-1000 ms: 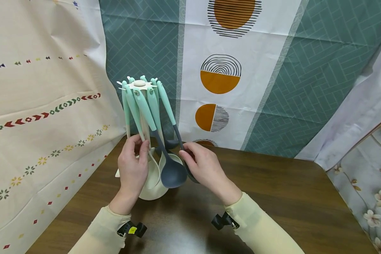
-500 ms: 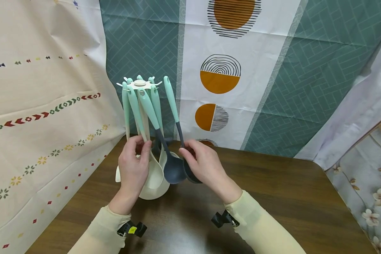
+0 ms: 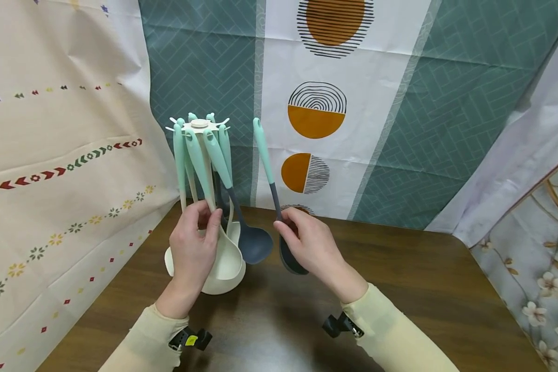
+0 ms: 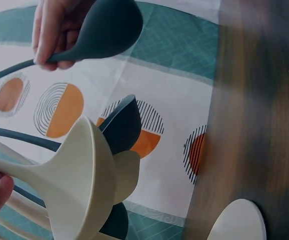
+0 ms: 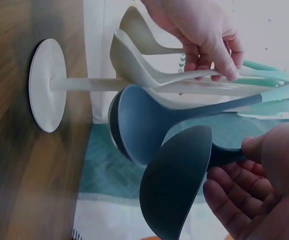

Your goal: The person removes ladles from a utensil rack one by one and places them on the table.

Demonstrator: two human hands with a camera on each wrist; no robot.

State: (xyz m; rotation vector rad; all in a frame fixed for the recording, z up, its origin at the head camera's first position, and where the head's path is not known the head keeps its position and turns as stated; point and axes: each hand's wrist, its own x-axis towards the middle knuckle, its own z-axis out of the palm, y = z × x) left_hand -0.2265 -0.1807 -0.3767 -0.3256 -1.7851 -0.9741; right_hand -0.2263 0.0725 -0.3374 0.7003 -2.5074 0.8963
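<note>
My right hand (image 3: 313,240) pinches the dark neck of a ladle (image 3: 263,150) with a mint handle. That ladle is apart from the rack, its bowl (image 5: 177,180) hanging down beside my fingers. On the left, my left hand (image 3: 192,243) holds the pale neck of a cream ladle (image 3: 228,258) by thumb and fingertips. The cream ladle's mint handle still hangs at the white utensil rack (image 3: 199,124). Between my hands hangs another dark ladle (image 3: 256,245). Several more mint-handled utensils hang around the rack, partly hidden behind my left hand.
The rack's round white base (image 5: 47,85) stands on the brown wooden table (image 3: 400,289). Patterned cloths (image 3: 209,57) hang behind and at both sides. A camera (image 3: 190,339) is strapped to each wrist.
The dark ladle in my right hand has come off the rack and moved right, away from it. The hanging utensils have turned slightly rightward; my left hand keeps its hold.
</note>
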